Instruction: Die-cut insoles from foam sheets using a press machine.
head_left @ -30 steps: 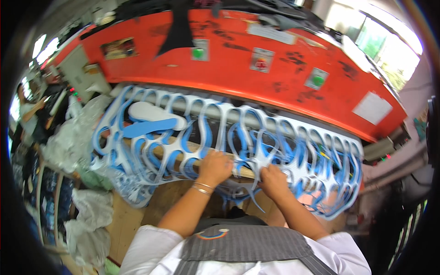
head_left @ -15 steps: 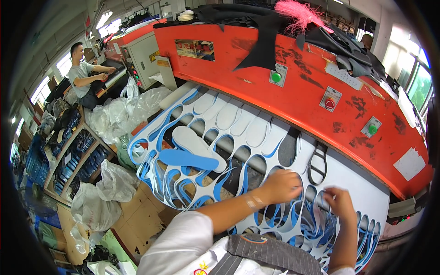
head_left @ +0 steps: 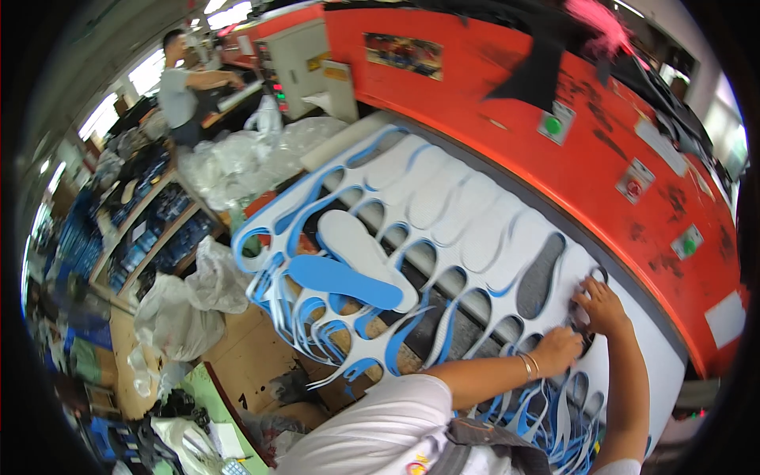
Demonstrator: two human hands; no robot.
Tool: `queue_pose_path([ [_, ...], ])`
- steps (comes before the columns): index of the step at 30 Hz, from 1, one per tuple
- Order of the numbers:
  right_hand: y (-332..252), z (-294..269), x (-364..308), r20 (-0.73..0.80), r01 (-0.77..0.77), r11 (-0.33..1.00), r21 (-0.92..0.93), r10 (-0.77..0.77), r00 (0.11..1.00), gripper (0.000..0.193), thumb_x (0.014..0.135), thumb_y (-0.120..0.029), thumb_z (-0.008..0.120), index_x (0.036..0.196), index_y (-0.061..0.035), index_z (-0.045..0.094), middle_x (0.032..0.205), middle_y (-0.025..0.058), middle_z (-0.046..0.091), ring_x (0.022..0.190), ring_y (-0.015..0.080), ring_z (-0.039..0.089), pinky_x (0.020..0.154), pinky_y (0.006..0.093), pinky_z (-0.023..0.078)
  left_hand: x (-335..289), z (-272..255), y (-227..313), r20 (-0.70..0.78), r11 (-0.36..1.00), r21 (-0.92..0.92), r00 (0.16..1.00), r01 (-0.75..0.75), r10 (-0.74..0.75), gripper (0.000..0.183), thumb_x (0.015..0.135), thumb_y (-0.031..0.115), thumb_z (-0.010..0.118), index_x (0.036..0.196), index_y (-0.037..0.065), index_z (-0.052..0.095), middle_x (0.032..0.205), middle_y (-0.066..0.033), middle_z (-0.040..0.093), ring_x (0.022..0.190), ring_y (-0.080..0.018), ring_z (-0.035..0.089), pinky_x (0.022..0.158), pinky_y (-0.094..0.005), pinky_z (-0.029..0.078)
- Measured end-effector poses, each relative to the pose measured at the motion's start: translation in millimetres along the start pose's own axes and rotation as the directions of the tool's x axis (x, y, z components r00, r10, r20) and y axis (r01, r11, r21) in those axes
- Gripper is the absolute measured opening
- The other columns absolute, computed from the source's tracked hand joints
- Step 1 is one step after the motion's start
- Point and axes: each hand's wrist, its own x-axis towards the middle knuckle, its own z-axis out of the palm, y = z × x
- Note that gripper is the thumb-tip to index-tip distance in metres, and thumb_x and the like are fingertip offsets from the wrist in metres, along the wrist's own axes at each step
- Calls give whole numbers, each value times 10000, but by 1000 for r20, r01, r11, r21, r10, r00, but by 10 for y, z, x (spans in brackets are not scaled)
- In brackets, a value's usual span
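Observation:
A dark, insole-shaped cutting die [head_left: 587, 340] rests on the white sheet [head_left: 641, 336], mostly covered by my hands. At its far part, my right hand [head_left: 603, 307] has its fingers bent around the rim. My left hand [head_left: 559, 349] is closed at the die's near end, its fingertips partly hidden. Left of the hands, the sheet is a web of insole-shaped holes with blue undersides. Two cut insoles lie crossed on that web: a white-faced one [head_left: 348, 241] and, over it, a blue-faced one [head_left: 344, 283].
The red machine beam [head_left: 475, 103] spans the far side, carrying green and red buttons and black material scraps. Tangled blue-and-white strips [head_left: 546, 423] hang near my body. Plastic bags [head_left: 178, 324] and a shelf of blue pieces [head_left: 150, 237] stand left. Another person [head_left: 178, 95] works farther back.
Both hands have moved right and come onto the cutting die, which lay untouched before. The head view has shifted, so the beam and sheet sit differently in the picture.

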Motion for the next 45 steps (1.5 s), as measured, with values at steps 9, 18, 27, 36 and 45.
queue_pose_path([
  [9,508,768,-432,-431,59,974,218,42,901,99,698,-86,595,787,-42,597,846,125,558,822,318,576,687,399,476,380,170,549,-189,954,-284,970,97,-155,339,687,300,738,855,63,564,894,-102,504,881,-274,504,789,-377,381],
  [18,701,807,-927,-815,95,993,76,7,580,105,805,-35,532,894,-78,568,895,78,558,902,289,556,959,483,382,138,359,664,157,905,421,977,70,-148,960,777,400,662,1446,-96,184,874,-125,652,821,-243,623,859,-362,361],
  [27,1082,1012,-1726,-210,-614,515,598,840,500,385,865,-174,532,1173,52,572,1149,246,608,1044,348,590,896,423,445,1078,561,132,445,823,568,843,-7,-301,245,749,271,646,942,151,737,963,-77,709,958,-257,652,879,-417,454],
  [36,-115,971,-1620,21,-357,380,854,659,752,1021,666,-453,807,1431,12,318,1394,328,381,1324,439,362,1103,430,302,1107,416,-803,186,864,491,955,112,-230,420,856,165,538,1274,118,558,1409,-37,484,1357,-294,359,1098,-532,286],
  [45,-469,990,-1178,-55,-384,456,803,698,714,858,531,-498,865,1150,13,560,1401,380,321,1363,498,249,1132,537,190,997,361,-770,270,873,457,909,168,-317,454,880,187,452,1325,148,533,1451,-27,424,1409,-250,270,1135,-501,203],
])
